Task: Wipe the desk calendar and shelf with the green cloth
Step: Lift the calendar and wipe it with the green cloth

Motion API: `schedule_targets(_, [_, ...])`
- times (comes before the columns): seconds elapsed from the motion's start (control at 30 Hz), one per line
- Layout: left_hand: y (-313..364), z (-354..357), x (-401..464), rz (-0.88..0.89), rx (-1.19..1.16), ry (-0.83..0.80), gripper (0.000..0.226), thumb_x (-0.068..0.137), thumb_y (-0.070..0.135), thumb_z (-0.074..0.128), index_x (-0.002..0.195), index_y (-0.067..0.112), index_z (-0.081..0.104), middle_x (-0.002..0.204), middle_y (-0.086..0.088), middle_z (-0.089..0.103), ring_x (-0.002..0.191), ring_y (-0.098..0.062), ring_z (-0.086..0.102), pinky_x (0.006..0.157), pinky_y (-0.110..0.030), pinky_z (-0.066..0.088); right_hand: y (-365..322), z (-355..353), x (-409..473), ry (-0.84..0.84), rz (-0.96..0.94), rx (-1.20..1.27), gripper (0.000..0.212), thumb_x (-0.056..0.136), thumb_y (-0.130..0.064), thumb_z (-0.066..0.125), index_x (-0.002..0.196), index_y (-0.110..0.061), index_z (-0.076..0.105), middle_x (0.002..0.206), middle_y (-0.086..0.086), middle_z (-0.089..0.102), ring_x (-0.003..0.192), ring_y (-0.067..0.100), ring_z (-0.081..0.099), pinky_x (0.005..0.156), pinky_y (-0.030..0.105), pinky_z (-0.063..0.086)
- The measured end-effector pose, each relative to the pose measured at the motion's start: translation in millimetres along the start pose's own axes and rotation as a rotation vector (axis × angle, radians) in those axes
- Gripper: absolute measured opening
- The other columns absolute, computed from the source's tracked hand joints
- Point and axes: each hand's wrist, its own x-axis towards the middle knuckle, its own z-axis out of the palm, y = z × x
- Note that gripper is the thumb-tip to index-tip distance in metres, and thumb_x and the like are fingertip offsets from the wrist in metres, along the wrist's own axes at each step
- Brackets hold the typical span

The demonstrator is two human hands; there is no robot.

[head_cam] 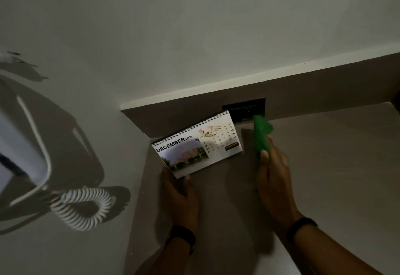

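Dim grey shelf against wall; left hand grip closed on desk calendar, right hand clutching green cloth.

The bright green cloth contrasts with the grey-brown shelf surface, while the white spiral-bound desk calendar shows bold black "DECEMBER" lettering, a purple-skied landscape photo, and a small yellow label.

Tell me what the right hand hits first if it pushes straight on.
Probably the dark wall plate behind the shelf: the right hand and its cloth point toward it. Depth is unclear.
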Motion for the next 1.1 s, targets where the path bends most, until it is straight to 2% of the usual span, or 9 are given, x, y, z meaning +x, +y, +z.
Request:
schedule_targets(0.1, [-5,1,16,-0.029,-0.121,0.062,0.053,0.1,0.016,0.066,0.15,0.022,0.046,0.147,0.001,0.059,0.133,-0.007,0.056,0.109,-0.028,0.049,-12,32,12,-0.004,-0.065,0.01,0.053,0.107,-0.035,0.029,0.156,-0.014,0.035,0.147,0.02,0.052,0.135,0.029,0.046,0.109,0.05,0.044])
schedule_targets(0.23, [-7,1,14,0.041,-0.068,0.016,0.03,0.1,0.016,0.066,0.123,0.033,0.06,0.12,0.01,0.07,0.113,0.003,0.066,0.09,-0.009,0.052,-11,59,18,0.028,-0.128,0.008,0.051,0.107,-0.028,0.037,0.156,-0.015,0.035,0.145,0.017,0.052,0.127,0.006,0.042,0.103,0.006,0.033])
schedule_targets(0.33, [-6,1,4,0.065,-0.063,-0.093,0.032,0.102,0.018,0.064,0.119,0.044,0.063,0.114,0.023,0.074,0.111,0.009,0.065,0.091,-0.008,0.051,-15,73,19,0.061,-0.14,-0.008,0.05,0.106,-0.02,0.043,0.155,-0.012,0.037,0.15,0.017,0.049,0.128,0.004,0.037,0.101,-0.001,0.023])
schedule_targets(0.43, [-10,3,0,0.051,-0.047,-0.159,0.031,0.104,0.021,0.062,0.124,0.044,0.065,0.122,0.029,0.071,0.118,0.005,0.064,0.097,-0.014,0.051,-22,83,20,0.041,-0.12,-0.009,0.052,0.106,-0.024,0.042,0.157,-0.016,0.033,0.16,0.016,0.038,0.138,0.018,0.036,0.111,0.008,0.025])
schedule_targets(0.57, [-11,3,-6,0.053,0.018,-0.157,0.026,0.101,0.036,0.057,0.121,0.051,0.063,0.124,0.03,0.069,0.121,0.001,0.062,0.101,-0.023,0.052,-29,101,2,-0.073,-0.136,-0.032,0.055,0.106,-0.022,0.039,0.159,-0.016,0.025,0.169,0.014,0.02,0.15,0.034,0.029,0.119,0.05,0.036])
schedule_targets(0.77, [-9,-6,-4,0.097,0.089,-0.194,0.039,0.097,0.043,0.06,0.134,0.031,0.06,0.134,0.005,0.067,0.127,-0.015,0.061,0.107,-0.036,0.052,-25,101,13,-0.039,-0.097,-0.065,0.054,0.107,-0.023,0.035,0.16,-0.015,0.023,0.171,0.011,0.013,0.153,0.034,0.022,0.121,0.05,0.03])
schedule_targets(0.9, [28,-27,5,0.278,0.062,0.085,0.066,0.086,0.037,0.078,0.141,0.023,0.044,0.142,-0.008,0.049,0.137,-0.011,0.048,0.115,-0.03,0.042,-24,100,21,-0.057,-0.079,-0.104,0.057,0.107,-0.032,0.026,0.16,-0.014,0.019,0.171,0.011,0.01,0.158,0.03,0.008,0.127,0.045,0.019])
schedule_targets(1.0, [75,-30,31,0.621,0.472,-0.118,0.064,0.101,0.039,0.05,0.157,0.012,0.036,0.162,-0.014,0.04,0.151,-0.021,0.036,0.125,-0.039,0.028,-20,103,16,-0.093,-0.068,-0.063,0.056,0.107,-0.022,0.035,0.159,-0.015,0.015,0.17,0.012,0.006,0.158,0.032,0.002,0.125,0.047,0.02])
schedule_targets(1.1, [103,-23,46,0.585,0.672,-0.437,0.064,0.102,0.036,0.05,0.159,0.011,0.035,0.153,-0.014,0.051,0.138,-0.028,0.05,0.113,-0.047,0.042,-21,108,11,-0.143,-0.087,-0.027,0.058,0.103,-0.031,0.028,0.156,-0.02,0.007,0.17,0.013,0.005,0.158,0.033,0.001,0.124,0.053,0.023])
